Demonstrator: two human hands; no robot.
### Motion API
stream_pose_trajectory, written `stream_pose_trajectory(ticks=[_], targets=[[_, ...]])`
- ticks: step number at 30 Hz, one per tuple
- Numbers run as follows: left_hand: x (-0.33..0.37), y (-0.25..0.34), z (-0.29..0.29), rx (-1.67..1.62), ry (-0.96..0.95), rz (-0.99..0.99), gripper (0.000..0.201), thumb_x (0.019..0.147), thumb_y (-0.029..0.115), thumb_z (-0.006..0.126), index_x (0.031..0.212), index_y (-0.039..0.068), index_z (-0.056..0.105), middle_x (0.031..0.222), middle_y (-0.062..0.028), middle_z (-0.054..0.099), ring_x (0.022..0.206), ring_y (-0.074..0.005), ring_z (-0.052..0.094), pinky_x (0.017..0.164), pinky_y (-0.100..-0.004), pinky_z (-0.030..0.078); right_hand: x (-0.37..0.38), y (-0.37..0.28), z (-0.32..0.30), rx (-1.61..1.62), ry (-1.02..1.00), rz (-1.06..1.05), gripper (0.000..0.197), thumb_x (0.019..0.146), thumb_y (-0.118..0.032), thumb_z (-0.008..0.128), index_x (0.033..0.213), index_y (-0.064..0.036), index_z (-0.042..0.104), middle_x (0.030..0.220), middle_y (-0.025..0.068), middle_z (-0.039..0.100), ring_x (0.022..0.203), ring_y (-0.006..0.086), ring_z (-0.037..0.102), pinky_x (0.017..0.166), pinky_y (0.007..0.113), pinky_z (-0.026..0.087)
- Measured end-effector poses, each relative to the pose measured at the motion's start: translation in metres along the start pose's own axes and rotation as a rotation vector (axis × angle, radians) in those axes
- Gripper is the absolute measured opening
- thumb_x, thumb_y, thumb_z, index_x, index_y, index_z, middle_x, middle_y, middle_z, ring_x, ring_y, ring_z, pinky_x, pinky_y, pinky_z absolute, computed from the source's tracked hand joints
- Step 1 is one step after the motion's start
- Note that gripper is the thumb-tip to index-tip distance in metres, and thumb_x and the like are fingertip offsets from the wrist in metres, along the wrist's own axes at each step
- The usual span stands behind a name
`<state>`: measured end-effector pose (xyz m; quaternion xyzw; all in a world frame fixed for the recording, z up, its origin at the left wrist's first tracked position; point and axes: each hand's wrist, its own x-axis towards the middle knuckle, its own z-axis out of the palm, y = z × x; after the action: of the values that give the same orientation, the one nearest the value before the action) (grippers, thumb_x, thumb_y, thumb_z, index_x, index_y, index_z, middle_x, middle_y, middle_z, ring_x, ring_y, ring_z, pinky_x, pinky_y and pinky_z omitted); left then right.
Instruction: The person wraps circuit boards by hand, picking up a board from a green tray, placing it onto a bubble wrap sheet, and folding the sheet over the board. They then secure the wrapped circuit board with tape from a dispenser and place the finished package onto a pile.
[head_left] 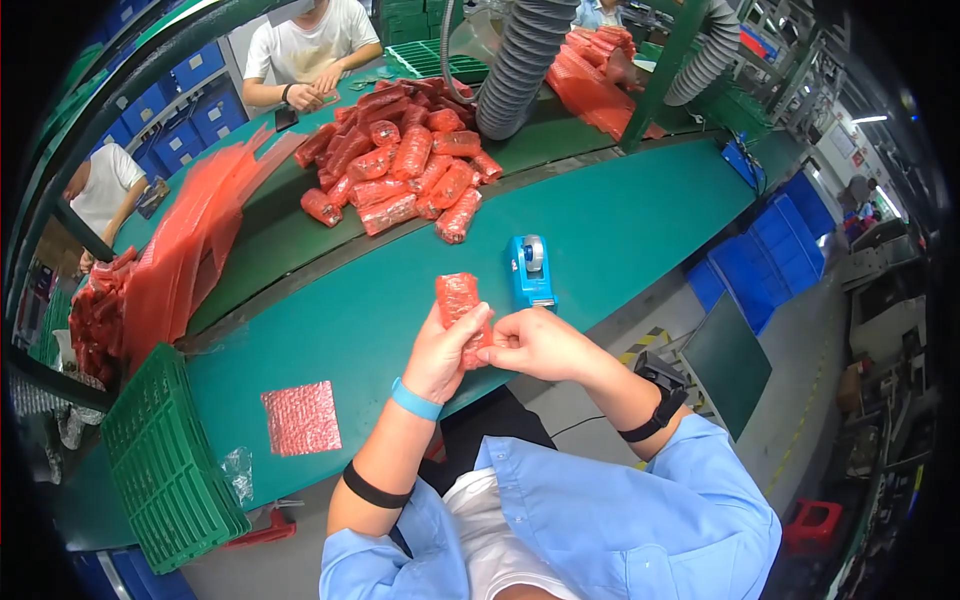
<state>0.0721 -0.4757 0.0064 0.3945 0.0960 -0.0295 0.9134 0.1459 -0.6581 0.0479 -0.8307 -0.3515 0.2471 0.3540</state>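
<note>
Red bubble-wrap roll (457, 293), shiny, crinkled; left hand (440, 352) grips, right hand (537, 343) pinches it.

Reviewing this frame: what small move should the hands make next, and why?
Perhaps press down the near end of the red bubble-wrap roll with the right hand: its fingertips are there, and the left hand grips the roll. Whether that end is sealed cannot be seen.
</note>
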Motion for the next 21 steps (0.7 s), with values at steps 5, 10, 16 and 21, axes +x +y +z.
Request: stream_pose_trajectory(ticks=[5,10,16,21], targets=[[0.002,-0.002,0.003,0.116,0.061,0.100,0.046,0.106,0.024,0.074,0.142,0.005,0.052,0.114,-0.0072,0.068,0.109,-0.0180,0.068,0.093,-0.0353,0.059,0.011,0.005,-0.001,0.005,-0.040,-0.040,0.044,0.095,-0.040,0.084,0.076,-0.0031,0.069,0.067,0.0070,0.064,0.064,0.0173,0.061,0.060,0.036,0.047],[-0.007,0.002,-0.006,-0.035,-0.042,0.025,0.046,0.110,0.035,0.065,0.142,0.004,0.053,0.116,-0.0127,0.070,0.131,-0.0332,0.064,0.111,-0.0477,0.055,0.011,0.022,-0.002,0.474,-0.222,-0.180,0.036,0.100,-0.033,0.080,0.082,-0.0034,0.071,0.075,0.0019,0.068,0.072,0.0126,0.063,0.065,0.031,0.049],[-0.022,0.006,-0.001,-0.152,-0.217,0.092,0.050,0.112,0.047,0.058,0.139,0.005,0.054,0.120,-0.0147,0.070,0.149,-0.0444,0.051,0.118,-0.0563,0.050,0.011,0.023,0.023,0.783,-0.185,-0.168,0.033,0.102,-0.031,0.079,0.087,-0.0023,0.072,0.083,0.0012,0.070,0.078,0.0114,0.066,0.070,0.029,0.052],[-0.026,0.010,0.008,-0.171,-0.243,0.215,0.055,0.112,0.052,0.055,0.141,0.006,0.053,0.133,-0.0152,0.067,0.152,-0.0457,0.046,0.120,-0.0575,0.046,0.030,0.056,0.064,0.944,-0.137,-0.180,0.033,0.103,-0.033,0.079,0.100,-0.0010,0.074,0.090,0.0045,0.072,0.079,0.0131,0.069,0.075,0.030,0.056]])
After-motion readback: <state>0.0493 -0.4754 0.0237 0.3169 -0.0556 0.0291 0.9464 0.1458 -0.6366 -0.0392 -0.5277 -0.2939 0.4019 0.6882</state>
